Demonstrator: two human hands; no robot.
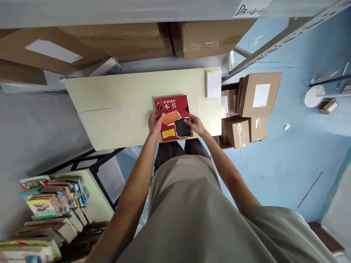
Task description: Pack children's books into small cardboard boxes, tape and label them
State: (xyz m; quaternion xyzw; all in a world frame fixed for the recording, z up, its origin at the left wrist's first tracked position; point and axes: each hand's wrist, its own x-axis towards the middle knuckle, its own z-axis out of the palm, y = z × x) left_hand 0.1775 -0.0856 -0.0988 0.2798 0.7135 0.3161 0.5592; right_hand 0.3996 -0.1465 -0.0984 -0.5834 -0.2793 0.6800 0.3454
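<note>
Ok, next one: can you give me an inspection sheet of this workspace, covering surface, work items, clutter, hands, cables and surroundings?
Surface: pale table, a seam or edge running across its left part.
Work items: red book, cover up, at the table's near edge.
Clutter: white papers at the far right corner; white scrap on the floor.
Hands: left hand and right hand hold the book by opposite sides, thumbs on the cover.
Cables: nothing seen.
Surroundings: shelf with cartons beyond the table; boxes to the right; stacked books lower left.
</note>
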